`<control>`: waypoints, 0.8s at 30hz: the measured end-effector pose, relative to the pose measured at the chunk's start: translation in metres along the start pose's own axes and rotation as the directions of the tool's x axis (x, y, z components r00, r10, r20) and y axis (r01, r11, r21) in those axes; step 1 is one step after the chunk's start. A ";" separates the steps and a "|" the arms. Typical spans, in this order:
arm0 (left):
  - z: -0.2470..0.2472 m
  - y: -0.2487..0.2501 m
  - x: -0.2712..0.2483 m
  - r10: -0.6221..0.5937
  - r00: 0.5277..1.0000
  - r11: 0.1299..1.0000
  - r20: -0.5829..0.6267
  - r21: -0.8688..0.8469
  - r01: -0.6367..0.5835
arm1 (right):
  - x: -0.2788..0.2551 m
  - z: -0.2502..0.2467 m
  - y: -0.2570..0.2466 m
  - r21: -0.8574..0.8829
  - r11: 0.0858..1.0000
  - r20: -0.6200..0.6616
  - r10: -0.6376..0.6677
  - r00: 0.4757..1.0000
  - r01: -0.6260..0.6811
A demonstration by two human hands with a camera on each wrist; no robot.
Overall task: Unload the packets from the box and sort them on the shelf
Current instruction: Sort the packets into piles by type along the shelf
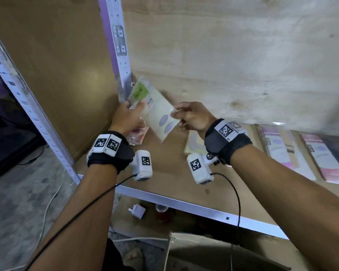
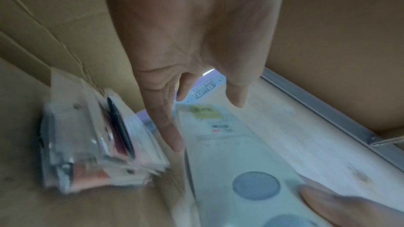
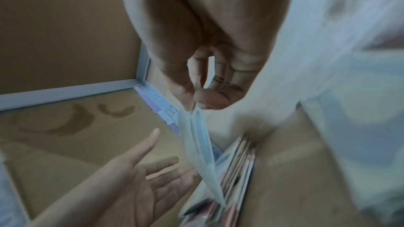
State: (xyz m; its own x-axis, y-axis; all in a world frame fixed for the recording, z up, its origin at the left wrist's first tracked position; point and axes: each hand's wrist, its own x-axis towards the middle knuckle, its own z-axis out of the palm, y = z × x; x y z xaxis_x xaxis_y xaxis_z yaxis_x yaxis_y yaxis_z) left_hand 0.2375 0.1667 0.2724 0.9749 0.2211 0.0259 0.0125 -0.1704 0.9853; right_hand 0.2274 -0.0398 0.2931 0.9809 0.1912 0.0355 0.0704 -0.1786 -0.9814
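Note:
A white packet [image 1: 157, 112] with a green label and grey ovals hangs tilted above the shelf board [image 1: 164, 173], near the back left corner. My right hand [image 1: 176, 112] pinches its lower corner between thumb and fingers, as the right wrist view shows for this hand [image 3: 196, 99] and the packet [image 3: 198, 144] seen edge-on. My left hand [image 1: 133, 106] is beside the packet's labelled top with straight fingers [image 2: 174, 137], palm open [image 3: 153, 170], holding nothing. A stack of packets [image 2: 98, 144] stands in the corner just below. The cardboard box [image 1: 213, 255] is at the bottom of the head view.
More packets lie flat on the shelf at the right: a purple-white one [image 1: 282, 151], a pink one [image 1: 325, 159], and a yellowish one [image 1: 194, 143] under my right wrist. The upper shelf's plywood underside [image 1: 223, 55] hangs close overhead. A white upright post [image 1: 117, 45] bounds the left.

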 end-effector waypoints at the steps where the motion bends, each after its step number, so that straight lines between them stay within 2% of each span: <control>1: 0.005 0.003 -0.004 -0.008 0.999 0.999 0.048 -0.052 0.010 | -0.007 -0.008 -0.002 -0.039 0.998 0.005 -0.041 0.999 0.041; 5: 0.027 0.008 -0.018 0.012 0.970 0.932 0.242 -0.355 0.077 | -0.038 -0.039 -0.010 -0.321 0.923 0.041 -0.212 0.976 0.214; 8: 0.041 0.008 -0.025 -0.004 0.936 0.834 0.352 -0.516 0.197 | -0.063 -0.056 -0.010 -0.549 0.785 0.081 -0.294 0.952 0.289; 10: 0.048 0.006 -0.028 0.022 0.911 0.777 0.411 -0.580 0.243 | -0.078 -0.063 -0.006 -0.655 0.686 0.128 -0.312 0.941 0.316; 13: 0.067 0.003 -0.039 0.051 0.907 0.794 0.418 -0.568 0.217 | -0.099 -0.077 0.002 -0.723 0.623 0.157 -0.271 0.950 0.298; 16: 0.086 0.002 -0.050 0.051 0.925 0.859 0.376 -0.490 0.151 | -0.112 -0.098 0.013 -0.687 0.684 0.157 -0.188 0.969 0.244; 18: 0.098 0.001 -0.057 0.037 0.922 0.882 0.386 -0.446 0.151 | -0.116 -0.114 0.024 -0.651 0.733 0.079 -0.191 0.978 0.196; 20: 0.109 0.001 -0.066 0.026 0.897 0.893 0.442 -0.414 0.178 | -0.117 -0.129 0.037 -0.600 0.791 -0.078 -0.206 0.975 0.119; 22: 0.121 0.002 -0.073 0.026 0.865 0.897 0.501 -0.393 0.201 | -0.116 -0.142 0.049 -0.496 0.868 -0.200 -0.149 0.968 0.031; 24: 0.133 0.003 -0.076 0.022 0.849 0.896 0.529 -0.386 0.217 | -0.116 -0.154 0.060 -0.396 0.916 -0.204 -0.019 0.979 -0.065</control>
State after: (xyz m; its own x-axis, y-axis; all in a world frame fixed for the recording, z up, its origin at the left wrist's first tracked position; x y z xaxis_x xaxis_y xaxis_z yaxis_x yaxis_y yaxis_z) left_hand 0.1933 0.0217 0.2509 0.9450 -0.3238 -0.0457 0.1373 0.2662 0.9541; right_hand 0.1457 -0.2212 0.2588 0.9958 -0.0063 0.0916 0.0725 -0.5578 -0.8268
